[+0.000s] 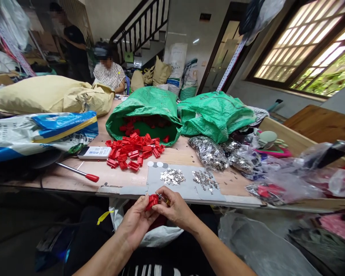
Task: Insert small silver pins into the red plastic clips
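Observation:
My left hand [138,215] is closed on a small red plastic part [152,201], held just off the table's front edge. Pinched in my right hand [172,207] is a thin metal tool with a yellowish handle [166,201], its tip against the red part; its exact kind is unclear. Beyond my hands, a grey sheet [186,191] bears two piles of small metal pieces, one on the left [172,176] and one on the right [205,180]. A heap of red plastic parts [135,149] spills from an open green sack [149,99].
A second green sack [215,113] and clear bags of metal pieces [209,152] lie at the right. Leftward are a red-tipped lever [90,177], a white box [94,152] and large sacks [46,94]. An open white bag [163,237] hangs below my hands. A person sits across the table.

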A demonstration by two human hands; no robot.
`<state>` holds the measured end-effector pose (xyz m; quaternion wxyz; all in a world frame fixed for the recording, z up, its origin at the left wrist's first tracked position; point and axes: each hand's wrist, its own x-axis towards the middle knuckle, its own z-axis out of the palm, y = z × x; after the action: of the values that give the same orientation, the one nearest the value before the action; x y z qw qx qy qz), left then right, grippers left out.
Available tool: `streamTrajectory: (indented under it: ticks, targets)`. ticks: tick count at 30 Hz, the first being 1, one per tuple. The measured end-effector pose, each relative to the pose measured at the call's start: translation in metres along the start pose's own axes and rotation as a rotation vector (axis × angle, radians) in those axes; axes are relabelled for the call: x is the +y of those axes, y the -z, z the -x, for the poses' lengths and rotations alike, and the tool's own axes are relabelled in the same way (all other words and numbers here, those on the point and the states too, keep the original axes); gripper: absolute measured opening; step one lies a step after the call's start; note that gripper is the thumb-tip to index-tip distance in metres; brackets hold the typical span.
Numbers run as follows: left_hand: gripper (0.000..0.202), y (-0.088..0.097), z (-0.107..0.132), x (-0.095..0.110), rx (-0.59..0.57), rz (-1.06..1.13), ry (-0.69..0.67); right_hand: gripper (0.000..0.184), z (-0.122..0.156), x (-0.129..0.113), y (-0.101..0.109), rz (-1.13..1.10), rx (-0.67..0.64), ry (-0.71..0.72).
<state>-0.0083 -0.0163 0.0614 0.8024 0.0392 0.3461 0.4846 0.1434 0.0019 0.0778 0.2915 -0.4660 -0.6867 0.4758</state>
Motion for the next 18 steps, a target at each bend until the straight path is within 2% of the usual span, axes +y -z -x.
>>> streamTrajectory:
  ticks: [4,7,11,14,18]
  targets:
    - [0.012,0.007,0.0,0.0,-0.007,-0.075,-0.02,0.024,-0.004,0.004,0.002,0.01,-0.061,-0.015]
    - [0.019,0.017,-0.001,0.001,-0.022,-0.212,-0.098,0.032,-0.015,0.003,0.01,0.04,-0.117,0.007]
    - [0.025,0.029,-0.004,0.003,0.033,-0.478,-0.277,0.027,-0.044,-0.002,0.015,0.223,-0.032,0.057]
    - [0.023,0.034,-0.005,0.006,0.059,-0.584,-0.342,0.026,-0.071,-0.004,0.006,0.459,0.02,0.044]
    - [0.023,0.038,-0.009,0.008,0.073,-0.615,-0.364,0.035,-0.102,-0.006,-0.015,0.7,0.049,0.036]
